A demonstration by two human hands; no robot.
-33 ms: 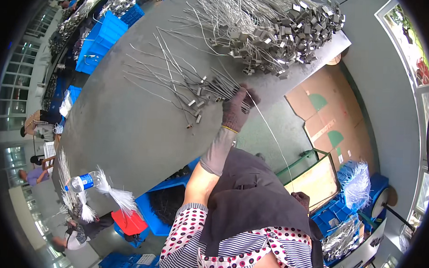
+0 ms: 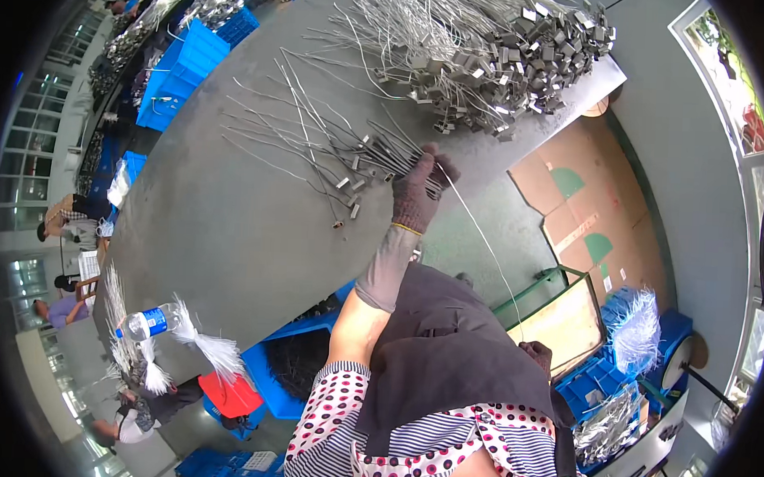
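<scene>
Gripping the bundle of dark leads (image 2: pixel 391 157) at the edge of the grey table (image 2: pixel 230 250), my left hand (image 2: pixel 415 192) is closed round it, that arm stretched forward. A pale strand (image 2: pixel 487 242) slants down toward my right hand (image 2: pixel 536 354), low and well apart; how its fingers close, I cannot tell. I judge this as binding; next calls for a steady bundle while guiding the strand.
</scene>
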